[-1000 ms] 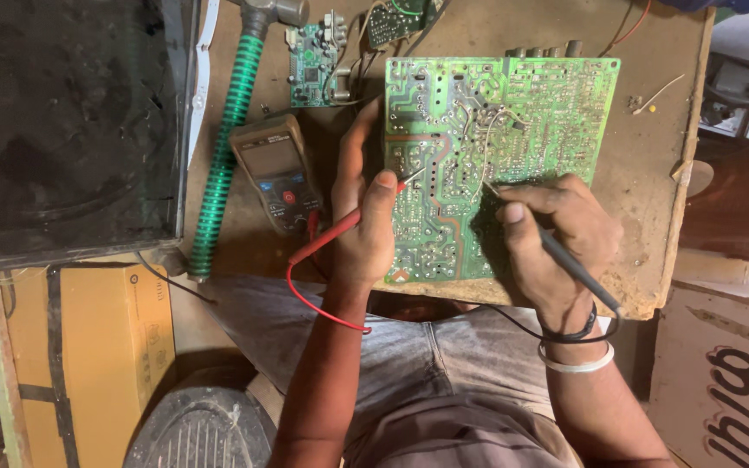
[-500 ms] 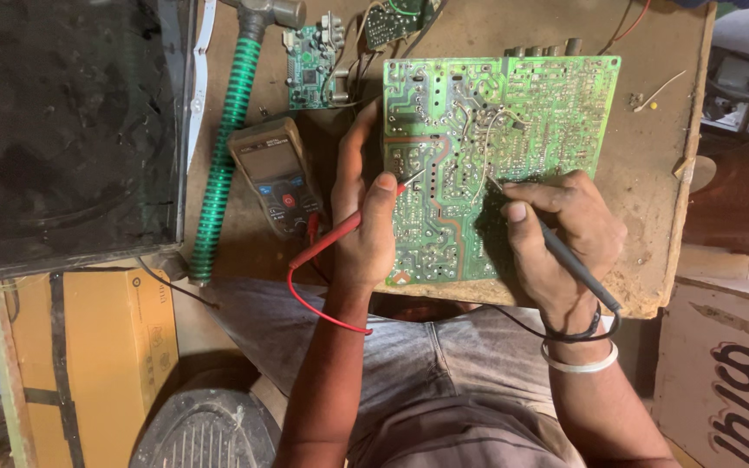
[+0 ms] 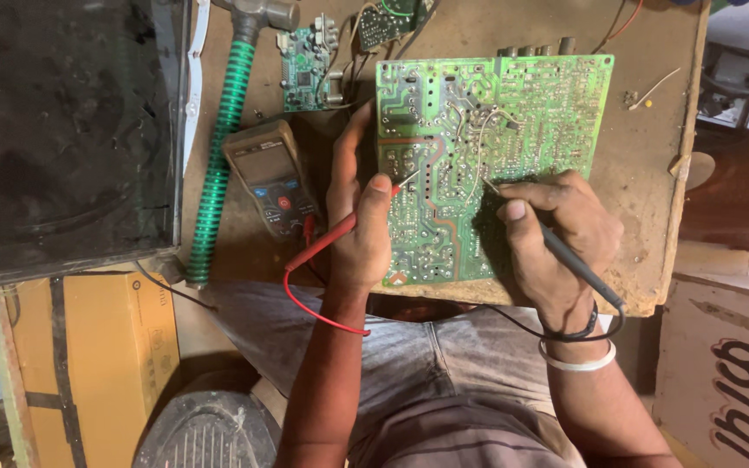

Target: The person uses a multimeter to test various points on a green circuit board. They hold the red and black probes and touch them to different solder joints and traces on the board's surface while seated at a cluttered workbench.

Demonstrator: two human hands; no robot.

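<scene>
Both hands keep their grip, left hand (image 3: 359,227) on red probe (image 3: 333,241), right hand (image 3: 556,230) on black probe (image 3: 578,266), unmoved.

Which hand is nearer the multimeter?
Left. The left hand holds the red probe just right of the multimeter, nearly touching it. The right hand holds the black probe farther off, across the green board.

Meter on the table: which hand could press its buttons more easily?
The left hand. It holds the red probe right beside the meter. The right hand holds the black probe farther off, at the far side of the board.
</scene>
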